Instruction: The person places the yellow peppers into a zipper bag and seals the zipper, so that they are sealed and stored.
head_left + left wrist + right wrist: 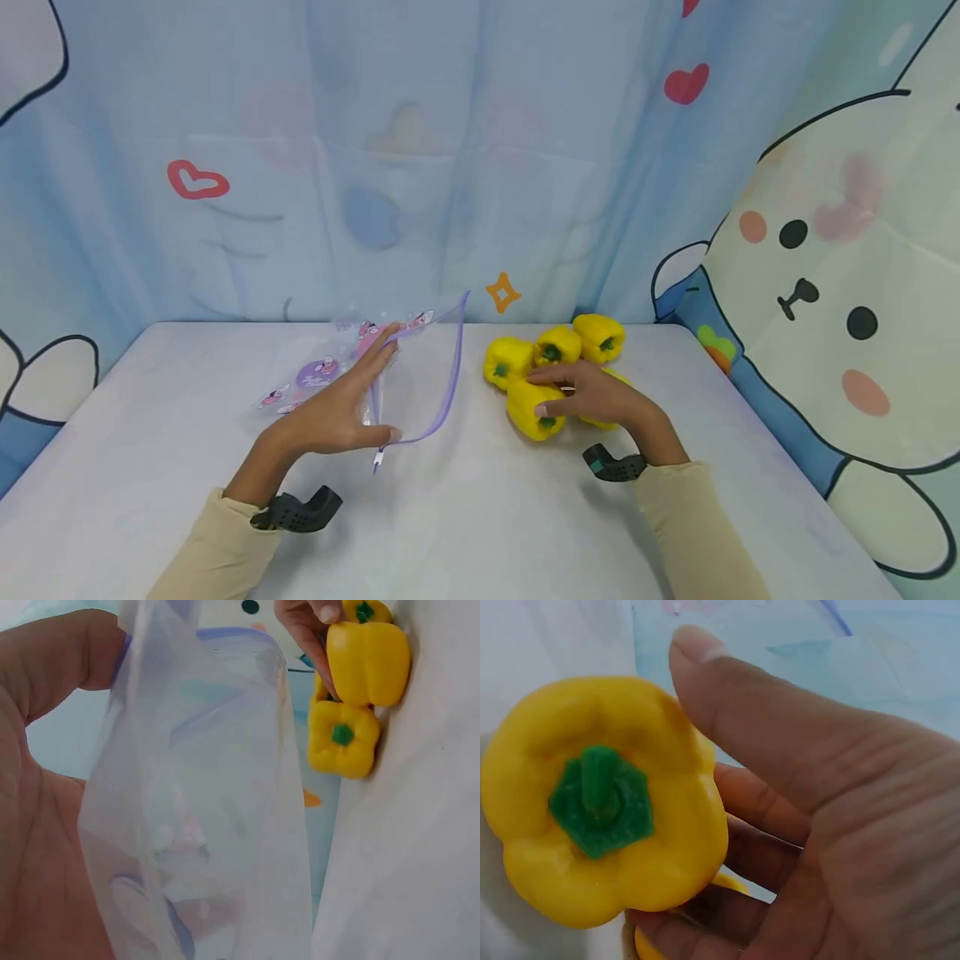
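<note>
A clear plastic zip bag (pixel 315 372) with pink and purple cartoon prints lies left of centre, its purple-edged mouth gaping to the right. My left hand (pixel 341 408) holds that mouth, fingers at the far edge and thumb at the near edge. In the left wrist view the bag (pixel 195 787) rises beside the palm; some fingertips are hidden. To the right, my right hand (pixel 603 396) grips the nearest yellow bell pepper (pixel 528 408) between thumb and fingers. Its green stem faces the right wrist camera, where the pepper (pixel 604 802) sits against the thumb.
More yellow bell peppers (pixel 507 360) cluster behind and beside the right hand, one partly hidden under it. A white zip slider (pixel 378 458) hangs at the bag's near corner. The white table (pixel 465 533) ends at a printed curtain (pixel 420 208) behind.
</note>
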`<state>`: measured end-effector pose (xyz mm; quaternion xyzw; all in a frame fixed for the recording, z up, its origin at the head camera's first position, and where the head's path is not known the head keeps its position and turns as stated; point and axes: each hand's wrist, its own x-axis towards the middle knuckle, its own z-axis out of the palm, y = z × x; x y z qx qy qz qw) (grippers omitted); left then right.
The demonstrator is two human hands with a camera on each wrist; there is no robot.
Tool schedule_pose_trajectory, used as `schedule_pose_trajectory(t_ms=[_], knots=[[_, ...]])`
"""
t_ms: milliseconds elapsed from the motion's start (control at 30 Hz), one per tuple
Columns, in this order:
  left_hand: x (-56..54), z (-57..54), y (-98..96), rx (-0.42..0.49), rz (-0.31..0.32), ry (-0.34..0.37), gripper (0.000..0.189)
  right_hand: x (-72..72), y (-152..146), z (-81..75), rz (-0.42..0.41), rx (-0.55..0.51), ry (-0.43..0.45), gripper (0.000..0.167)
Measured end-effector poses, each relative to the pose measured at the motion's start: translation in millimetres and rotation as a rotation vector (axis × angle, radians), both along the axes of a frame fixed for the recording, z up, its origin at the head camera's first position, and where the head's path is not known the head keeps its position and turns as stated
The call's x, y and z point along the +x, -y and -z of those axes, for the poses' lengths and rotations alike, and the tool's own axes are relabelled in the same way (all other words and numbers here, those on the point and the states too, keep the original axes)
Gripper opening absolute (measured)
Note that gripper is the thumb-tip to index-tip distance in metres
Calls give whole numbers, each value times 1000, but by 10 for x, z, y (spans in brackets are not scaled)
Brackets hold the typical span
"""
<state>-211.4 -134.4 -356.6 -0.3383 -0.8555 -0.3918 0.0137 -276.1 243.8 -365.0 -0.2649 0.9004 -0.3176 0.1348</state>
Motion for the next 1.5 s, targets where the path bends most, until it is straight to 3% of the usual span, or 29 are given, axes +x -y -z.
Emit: schedule_pose_trajectory(t_ms=[300,600,900,1167,1333,1500], knots=[[10,-34,37,85,81,45,103,30,78,-20,15,74,-29,54],[6,-26,41,104,101,75,103,48,86,-62,1,55,-5,51],[-22,17,33,85,112,88,103,180,160,-261,-47,-83,32,53],[-34,60,15,63,110,96,104,333,263,-420,-94,-245,4,55],[-31,93,-21,27,116,109,103,414,351,-475,-149,-400,-89,55],[-9,90,-70,1,92,110,104,469,468,-499,-173,-491,-203,55]])
